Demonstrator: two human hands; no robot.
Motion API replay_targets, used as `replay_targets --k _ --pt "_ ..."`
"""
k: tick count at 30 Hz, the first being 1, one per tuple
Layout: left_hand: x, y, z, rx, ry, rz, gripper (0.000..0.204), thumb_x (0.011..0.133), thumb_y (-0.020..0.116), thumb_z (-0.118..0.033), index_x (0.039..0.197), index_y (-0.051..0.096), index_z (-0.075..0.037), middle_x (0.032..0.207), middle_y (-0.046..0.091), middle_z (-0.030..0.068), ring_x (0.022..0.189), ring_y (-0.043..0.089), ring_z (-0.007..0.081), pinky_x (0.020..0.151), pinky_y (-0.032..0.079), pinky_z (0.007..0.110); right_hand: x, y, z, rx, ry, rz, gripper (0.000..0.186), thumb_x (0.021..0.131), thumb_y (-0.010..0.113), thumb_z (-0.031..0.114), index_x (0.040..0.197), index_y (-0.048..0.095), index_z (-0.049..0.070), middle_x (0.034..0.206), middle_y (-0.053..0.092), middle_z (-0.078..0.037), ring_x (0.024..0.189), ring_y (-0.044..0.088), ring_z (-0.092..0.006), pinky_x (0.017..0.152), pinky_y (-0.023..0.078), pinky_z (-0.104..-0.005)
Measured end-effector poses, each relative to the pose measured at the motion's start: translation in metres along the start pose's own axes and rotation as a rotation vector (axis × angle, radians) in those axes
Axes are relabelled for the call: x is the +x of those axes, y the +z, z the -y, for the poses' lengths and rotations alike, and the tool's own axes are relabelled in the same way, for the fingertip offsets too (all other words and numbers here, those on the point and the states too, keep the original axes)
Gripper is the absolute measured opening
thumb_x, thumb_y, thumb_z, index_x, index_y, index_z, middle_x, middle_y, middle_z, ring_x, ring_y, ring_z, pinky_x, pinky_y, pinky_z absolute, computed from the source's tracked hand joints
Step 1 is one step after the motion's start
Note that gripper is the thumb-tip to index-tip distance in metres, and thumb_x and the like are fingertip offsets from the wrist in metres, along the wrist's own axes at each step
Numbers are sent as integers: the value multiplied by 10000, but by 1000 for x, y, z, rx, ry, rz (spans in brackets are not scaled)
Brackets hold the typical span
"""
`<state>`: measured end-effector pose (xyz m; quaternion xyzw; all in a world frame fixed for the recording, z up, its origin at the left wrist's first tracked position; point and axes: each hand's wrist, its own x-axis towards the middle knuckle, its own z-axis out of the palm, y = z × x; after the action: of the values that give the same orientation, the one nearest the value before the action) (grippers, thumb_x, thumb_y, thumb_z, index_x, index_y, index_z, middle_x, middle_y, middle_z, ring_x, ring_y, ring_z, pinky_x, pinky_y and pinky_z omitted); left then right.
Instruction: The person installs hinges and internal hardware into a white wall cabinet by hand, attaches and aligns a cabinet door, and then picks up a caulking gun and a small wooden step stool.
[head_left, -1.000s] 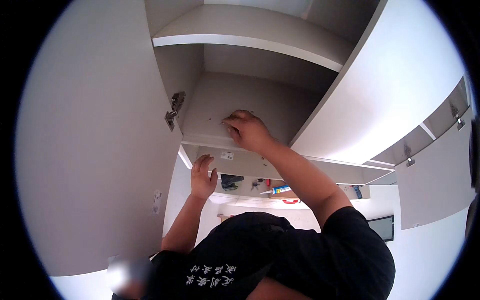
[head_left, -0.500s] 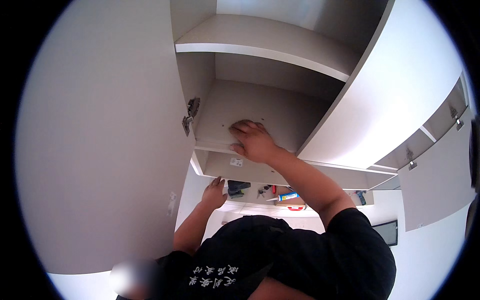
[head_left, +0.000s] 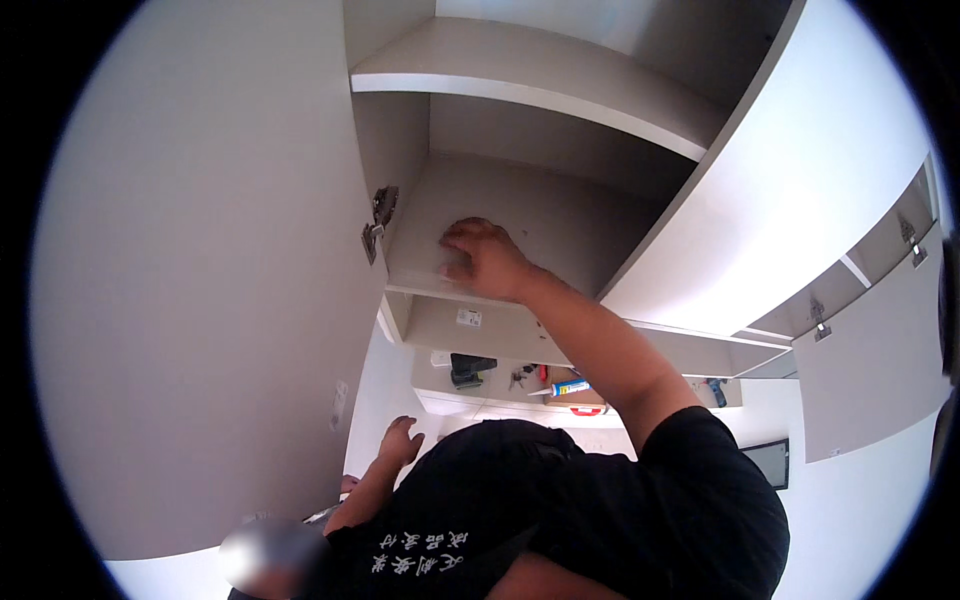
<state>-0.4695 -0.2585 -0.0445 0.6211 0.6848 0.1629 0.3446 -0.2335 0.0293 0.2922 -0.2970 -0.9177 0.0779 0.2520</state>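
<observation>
My right hand reaches into the lower compartment of a pale grey cabinet, over its bottom board near the front edge. Its fingers are curved and apart from the thumb; I see nothing between them, though the fingertips are blurred. My left hand hangs lower, beside the open cabinet door. Its fingers are stretched out, and it holds nothing. A metal hinge joins that door to the cabinet's side panel.
Above runs a shelf. A second door stands at the right. On a lower ledge lie a dark tool or battery, a blue-and-white sealant tube and a blue drill. A small label sticks to the panel underneath.
My right hand has shifted left along the board, its thumb and fingers now apart. My left hand has dropped away from the cabinet's lower edge, down and to the left.
</observation>
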Motion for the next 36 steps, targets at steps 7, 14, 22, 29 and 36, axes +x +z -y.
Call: replay_targets --k 7,14,22,29,36 --pt "-24 18 23 -115 2 -88 433 850 760 -241 1214 687 -18 1303 654 233 1271 586 396 1106 463 454 12 8 -15 129 32 -4 332 892 725 268 1172 739 91 1255 687 -138 1229 602 -350 1085 470 -457" --pt "-10 14 3 -129 73 -133 371 867 753 -213 1179 700 -19 1249 682 213 1228 615 386 1076 487 449 9 21 -21 52 32 -72 245 903 667 107 1141 722 77 1262 681 -114 1232 605 -335 1072 483 -439" --pt "10 -35 -66 -146 269 -186 330 899 732 -175 1196 690 -37 1267 676 204 1219 625 384 1070 496 448 2 8 9 -164 2 -58 436 791 592 -47 1189 717 78 1284 677 -128 1239 608 -341 1064 491 -433" --pt "40 -132 -208 -138 604 -402 264 912 698 -139 1167 704 -68 1246 694 131 1197 642 331 1017 530 433 -3 15 -25 106 -26 -49 468 812 574 -73 1235 703 81 1282 678 -151 1229 614 -350 1074 490 -427" --pt "43 -154 -259 39 845 -471 285 855 716 -74 1140 713 -81 1239 692 107 1162 652 314 1010 534 441 -1 18 -18 71 37 -107 478 819 580 -29 1259 708 107 1325 663 -158 1250 601 -355 1093 470 -438"
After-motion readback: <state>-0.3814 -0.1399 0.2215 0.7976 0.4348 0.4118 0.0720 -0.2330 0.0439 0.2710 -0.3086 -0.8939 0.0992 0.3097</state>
